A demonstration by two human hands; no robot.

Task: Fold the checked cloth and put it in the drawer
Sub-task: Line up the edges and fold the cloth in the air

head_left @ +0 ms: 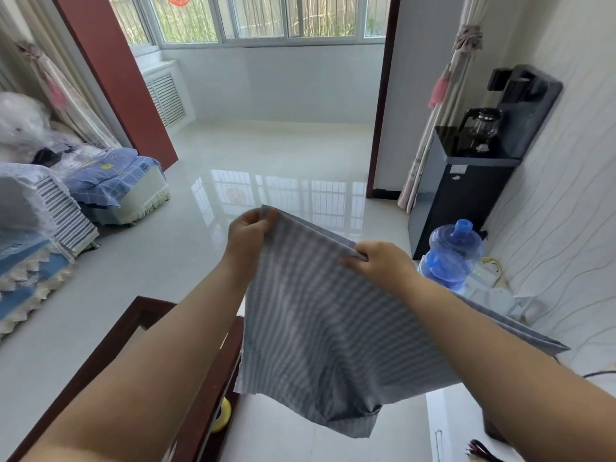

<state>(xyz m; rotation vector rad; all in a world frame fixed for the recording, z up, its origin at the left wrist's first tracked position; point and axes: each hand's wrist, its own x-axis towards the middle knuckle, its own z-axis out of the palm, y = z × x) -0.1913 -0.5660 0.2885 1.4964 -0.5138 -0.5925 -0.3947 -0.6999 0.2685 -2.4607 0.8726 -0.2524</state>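
Where both hands (313,248) pinch its top edge, checked cloth (326,321) aloft.

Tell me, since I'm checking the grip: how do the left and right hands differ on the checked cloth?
The left hand holds the checked cloth at its top corner, higher and farther out; the right hand pinches along the top edge, lower and nearer. Both grip the same edge, and the cloth hangs in the air.
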